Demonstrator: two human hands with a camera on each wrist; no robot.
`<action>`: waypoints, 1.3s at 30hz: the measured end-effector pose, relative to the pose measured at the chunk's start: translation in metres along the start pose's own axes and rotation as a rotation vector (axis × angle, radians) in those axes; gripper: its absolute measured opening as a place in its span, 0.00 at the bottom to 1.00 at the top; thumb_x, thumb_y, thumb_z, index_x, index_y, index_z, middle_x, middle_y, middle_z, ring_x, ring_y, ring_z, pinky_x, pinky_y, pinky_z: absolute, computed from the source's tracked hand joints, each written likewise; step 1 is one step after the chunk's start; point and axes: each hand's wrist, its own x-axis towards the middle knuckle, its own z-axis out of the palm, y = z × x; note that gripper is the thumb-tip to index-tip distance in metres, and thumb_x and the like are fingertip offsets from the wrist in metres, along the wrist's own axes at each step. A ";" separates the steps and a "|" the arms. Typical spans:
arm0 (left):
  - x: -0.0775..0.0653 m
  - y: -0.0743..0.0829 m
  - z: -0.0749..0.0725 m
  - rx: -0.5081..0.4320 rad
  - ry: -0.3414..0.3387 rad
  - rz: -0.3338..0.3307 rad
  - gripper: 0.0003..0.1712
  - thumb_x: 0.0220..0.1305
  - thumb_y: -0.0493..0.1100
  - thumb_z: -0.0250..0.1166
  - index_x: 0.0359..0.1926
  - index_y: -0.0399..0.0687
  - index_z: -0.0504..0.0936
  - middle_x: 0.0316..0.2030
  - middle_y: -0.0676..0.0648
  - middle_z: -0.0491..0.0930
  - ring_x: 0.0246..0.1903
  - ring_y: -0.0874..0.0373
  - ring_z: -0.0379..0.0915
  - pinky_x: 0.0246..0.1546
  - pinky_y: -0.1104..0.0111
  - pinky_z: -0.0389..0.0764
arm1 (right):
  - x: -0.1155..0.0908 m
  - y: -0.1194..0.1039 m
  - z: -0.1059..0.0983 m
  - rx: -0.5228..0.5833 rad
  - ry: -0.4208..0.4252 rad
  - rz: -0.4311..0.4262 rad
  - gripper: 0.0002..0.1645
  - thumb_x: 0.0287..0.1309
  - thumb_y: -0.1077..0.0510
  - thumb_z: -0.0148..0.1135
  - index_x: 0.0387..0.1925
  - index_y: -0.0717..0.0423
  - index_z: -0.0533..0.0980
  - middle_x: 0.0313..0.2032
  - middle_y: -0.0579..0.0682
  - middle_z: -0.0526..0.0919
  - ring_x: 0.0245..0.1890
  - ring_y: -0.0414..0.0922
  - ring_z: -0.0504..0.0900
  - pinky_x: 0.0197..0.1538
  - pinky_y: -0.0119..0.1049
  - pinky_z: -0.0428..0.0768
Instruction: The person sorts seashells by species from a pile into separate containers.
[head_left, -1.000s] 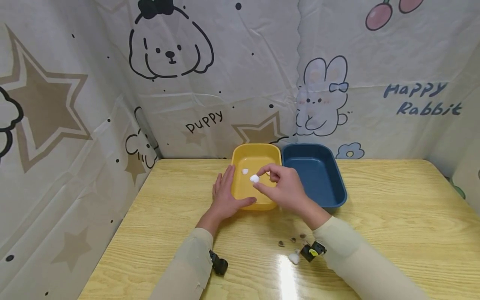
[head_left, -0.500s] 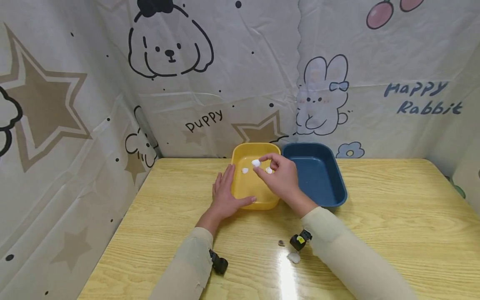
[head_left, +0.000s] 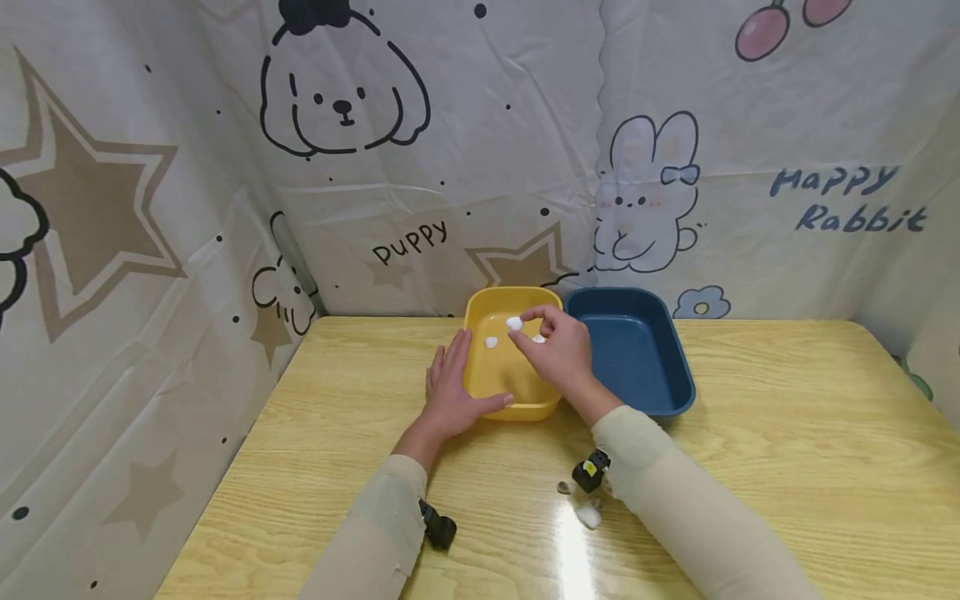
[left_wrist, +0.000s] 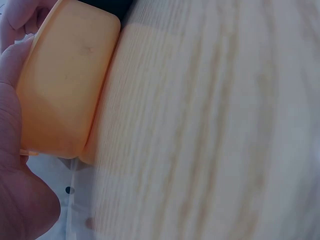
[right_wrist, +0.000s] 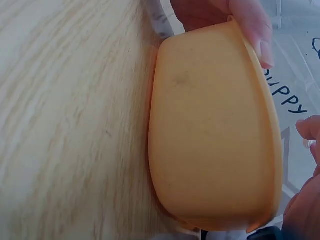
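In the head view, my right hand (head_left: 561, 348) pinches a small white shell (head_left: 513, 323) between thumb and forefinger, above the yellow tray (head_left: 517, 410). A second white shell (head_left: 491, 342) lies on the tray's floor at the left. Partly behind the right fingers, another white piece (head_left: 539, 338) shows. My left hand (head_left: 452, 398) rests at the tray's front left corner, its fingers straight along the left side and its thumb over the front rim. The right wrist view shows the tray's outer wall (right_wrist: 215, 125) and the left thumb on its rim.
A blue tray (head_left: 678, 367) stands against the yellow tray's right side. On the table nearer me lie a white shell (head_left: 589, 517) and a small brown piece (head_left: 564, 487), with others partly hidden by the right wrist camera (head_left: 588, 472). A printed curtain (head_left: 420, 192) hangs behind the table.
Over the last second my right hand has moved away from me with the pinched shell, toward the tray's far end. It has hardly moved in the last half second. The left hand stays put.
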 end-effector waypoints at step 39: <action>0.000 -0.001 -0.002 0.009 -0.014 0.014 0.69 0.48 0.71 0.74 0.81 0.58 0.44 0.79 0.56 0.36 0.75 0.40 0.28 0.69 0.41 0.33 | 0.007 0.012 0.014 -0.020 -0.070 0.163 0.20 0.53 0.51 0.77 0.44 0.56 0.84 0.23 0.50 0.68 0.25 0.49 0.69 0.27 0.39 0.65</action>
